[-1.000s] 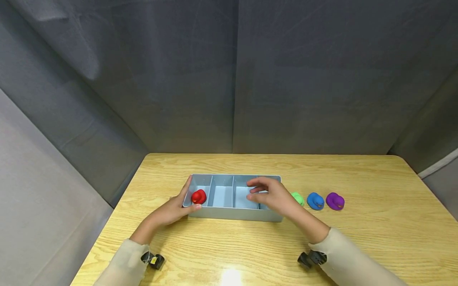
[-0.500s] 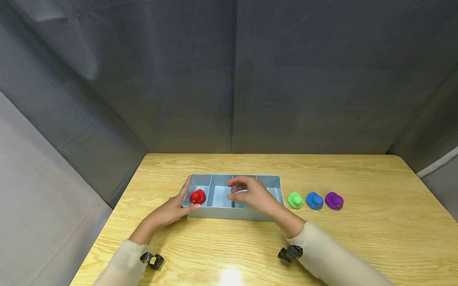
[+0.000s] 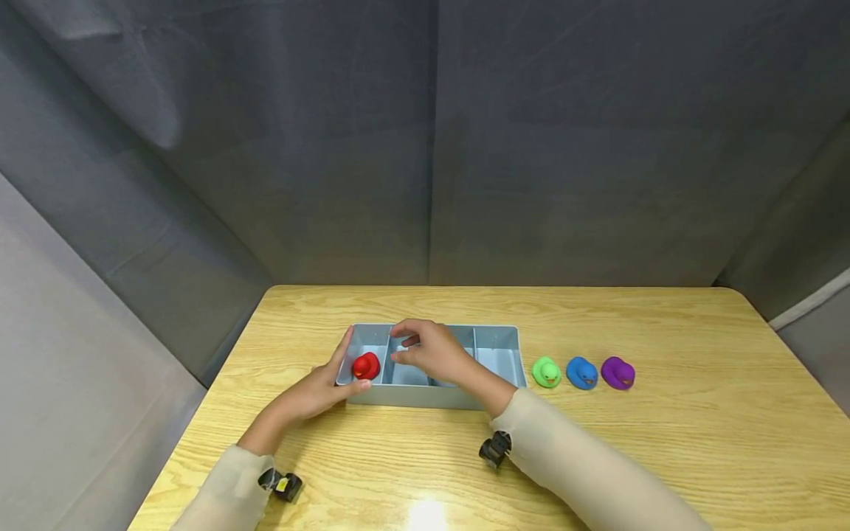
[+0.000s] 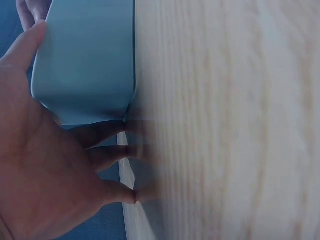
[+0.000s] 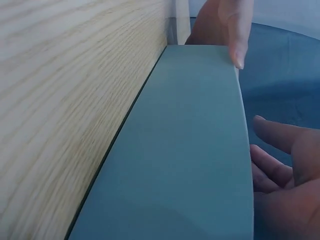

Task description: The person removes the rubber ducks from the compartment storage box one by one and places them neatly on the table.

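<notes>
A grey-blue divided box (image 3: 425,397) stands on the table, split into several compartments in a row. My left hand (image 3: 320,389) holds its left end, the thumb over the front rim and the fingers along the end wall. In the leftmost compartment sits a red rubber duck (image 3: 366,366). Over the compartment beside it hovers my right hand (image 3: 433,352), fingers bent loosely and apart from the thumb. Nothing shows between that thumb (image 5: 272,131) and the fingers in the right wrist view. The hand hides part of the middle compartments.
Right of the box, a green duck (image 3: 547,372), a blue duck (image 3: 582,373) and a purple duck (image 3: 618,373) stand in a row on the wooden table (image 3: 697,442). Grey curtains (image 3: 564,184) hang behind the table's back edge and at both sides.
My right hand has moved left along the box, from its right half to the compartment beside the red duck, and the green duck has come into full view. The left hand stays put.
</notes>
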### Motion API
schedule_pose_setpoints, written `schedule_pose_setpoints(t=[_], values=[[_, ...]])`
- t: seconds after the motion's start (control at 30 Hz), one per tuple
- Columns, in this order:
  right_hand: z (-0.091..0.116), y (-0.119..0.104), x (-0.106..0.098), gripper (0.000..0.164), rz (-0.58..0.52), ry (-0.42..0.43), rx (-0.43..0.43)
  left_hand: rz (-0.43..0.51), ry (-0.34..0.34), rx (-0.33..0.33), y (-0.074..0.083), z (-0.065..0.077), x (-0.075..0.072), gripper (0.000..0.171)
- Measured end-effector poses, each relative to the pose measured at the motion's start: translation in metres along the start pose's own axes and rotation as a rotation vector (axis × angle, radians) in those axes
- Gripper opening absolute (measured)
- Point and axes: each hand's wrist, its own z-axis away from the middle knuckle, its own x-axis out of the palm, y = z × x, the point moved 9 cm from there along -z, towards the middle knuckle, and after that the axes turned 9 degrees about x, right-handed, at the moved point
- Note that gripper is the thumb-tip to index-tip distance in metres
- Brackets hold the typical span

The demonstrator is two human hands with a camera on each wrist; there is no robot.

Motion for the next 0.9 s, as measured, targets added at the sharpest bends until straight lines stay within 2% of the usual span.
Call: schedule_pose_setpoints(t=[0.2, 0.4, 0.63, 0.73, 0.9], values=[[-0.014, -0.008, 0.020, 0.044, 0.097, -0.057, 0.003, -0.001, -0.011, 0.003, 0.002, 0.002, 0.000, 0.106], [-0.023, -0.014, 0.036, 0.047, 0.143, -0.129, 0.011, 0.011, -0.020, 0.018, 0.005, 0.004, -0.001, 0.103], [-0.032, -0.015, 0.054, 0.047, 0.267, -0.194, -0.009, 0.033, -0.026, -0.003, 0.002, 0.004, 0.000, 0.105], [-0.035, -0.013, 0.059, 0.046, 0.302, -0.200, 0.005, 0.037, -0.029, -0.001, 0.001, 0.004, 0.000, 0.105], [-0.036, -0.012, 0.064, 0.042, 0.393, -0.140, 0.010, 0.054, -0.038, -0.005, 0.000, 0.004, 0.001, 0.104]])
